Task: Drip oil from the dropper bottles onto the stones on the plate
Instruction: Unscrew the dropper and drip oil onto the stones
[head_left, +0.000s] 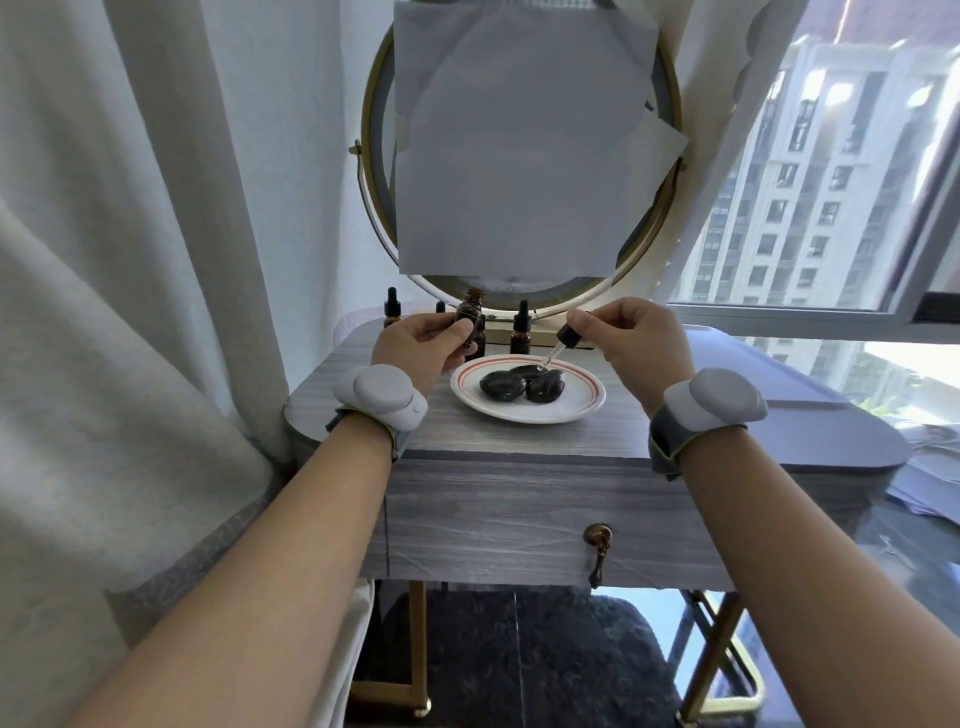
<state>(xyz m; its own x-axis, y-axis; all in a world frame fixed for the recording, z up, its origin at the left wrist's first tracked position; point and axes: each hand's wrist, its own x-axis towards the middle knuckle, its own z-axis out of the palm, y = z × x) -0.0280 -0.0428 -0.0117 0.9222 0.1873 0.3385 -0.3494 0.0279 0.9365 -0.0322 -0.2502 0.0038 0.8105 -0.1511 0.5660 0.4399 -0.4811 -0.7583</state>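
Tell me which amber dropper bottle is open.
The amber bottle gripped by the left hand: bare neck, no cap. The right hand pinches its dropper; the bottles behind wear black dropper caps.

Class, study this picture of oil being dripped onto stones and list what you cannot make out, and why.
Head view only:
- Oil level in the open bottle: dark glass, lower part covered by the left hand.
- Any drop at the dropper tip, pinched by the right hand: too small.
- Rear stone: partly hidden by the front stones.
- Mirror glass: covered by paper.
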